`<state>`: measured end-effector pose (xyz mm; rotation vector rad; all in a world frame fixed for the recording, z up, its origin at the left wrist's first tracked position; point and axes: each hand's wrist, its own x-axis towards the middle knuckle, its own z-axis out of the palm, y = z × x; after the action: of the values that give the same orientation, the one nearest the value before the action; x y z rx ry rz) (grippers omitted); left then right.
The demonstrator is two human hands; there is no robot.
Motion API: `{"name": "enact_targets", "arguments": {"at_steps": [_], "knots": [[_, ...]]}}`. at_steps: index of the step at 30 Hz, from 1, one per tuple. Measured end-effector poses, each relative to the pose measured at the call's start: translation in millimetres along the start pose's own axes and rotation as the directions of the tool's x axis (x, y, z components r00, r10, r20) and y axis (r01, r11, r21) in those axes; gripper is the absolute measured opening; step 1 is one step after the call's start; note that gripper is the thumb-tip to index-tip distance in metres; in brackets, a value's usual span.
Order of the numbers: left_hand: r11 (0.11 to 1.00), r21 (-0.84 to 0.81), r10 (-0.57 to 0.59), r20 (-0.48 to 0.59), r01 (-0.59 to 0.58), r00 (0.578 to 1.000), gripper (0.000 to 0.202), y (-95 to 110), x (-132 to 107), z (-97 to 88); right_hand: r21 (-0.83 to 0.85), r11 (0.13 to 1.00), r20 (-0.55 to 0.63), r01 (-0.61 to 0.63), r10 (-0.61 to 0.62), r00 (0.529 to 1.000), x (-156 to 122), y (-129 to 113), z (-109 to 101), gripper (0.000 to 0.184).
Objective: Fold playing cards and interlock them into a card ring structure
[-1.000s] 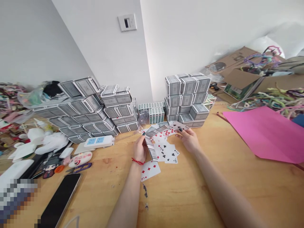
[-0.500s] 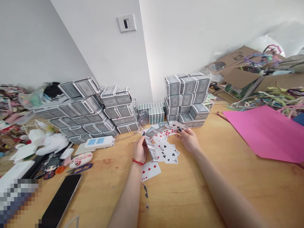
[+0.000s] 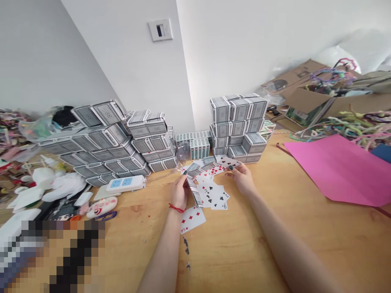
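Loose playing cards (image 3: 214,194) lie face up and face down in a spread on the wooden table (image 3: 232,240). My left hand (image 3: 179,192), a red string at its wrist, is closed on a small stack of cards held on edge at the left of the spread. My right hand (image 3: 242,179) pinches a face-up black-suit card (image 3: 227,161) at the spread's far right. A red three of diamonds (image 3: 192,217) lies apart, just below my left wrist.
Stacks of boxed card decks stand at the back left (image 3: 106,142) and back middle (image 3: 240,122). A pink paper sheet (image 3: 339,171) and cardboard boxes with pipe cleaners (image 3: 332,89) fill the right. A white power strip (image 3: 122,183), toys and clutter lie left.
Both hands stay almost still on the cards. The view has shifted slightly to the right, so everything sits a little further left.
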<state>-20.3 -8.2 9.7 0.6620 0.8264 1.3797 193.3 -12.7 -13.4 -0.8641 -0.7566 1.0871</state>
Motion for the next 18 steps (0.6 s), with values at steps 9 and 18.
{"name": "enact_targets", "arguments": {"at_steps": [9,18], "knots": [[1.0,0.02,-0.001,0.008,0.001,1.0,0.012,-2.0,0.3,-0.7,-0.25,0.964,-0.035,0.094,-0.106,0.994,3.2,3.9,-2.5,0.022],[1.0,0.016,0.011,-0.014,-0.011,1.0,0.015,-5.3,2.8,-1.6,-0.363,0.92,-0.039,0.147,-0.173,0.984,4.0,5.9,-5.1,0.017]]}}
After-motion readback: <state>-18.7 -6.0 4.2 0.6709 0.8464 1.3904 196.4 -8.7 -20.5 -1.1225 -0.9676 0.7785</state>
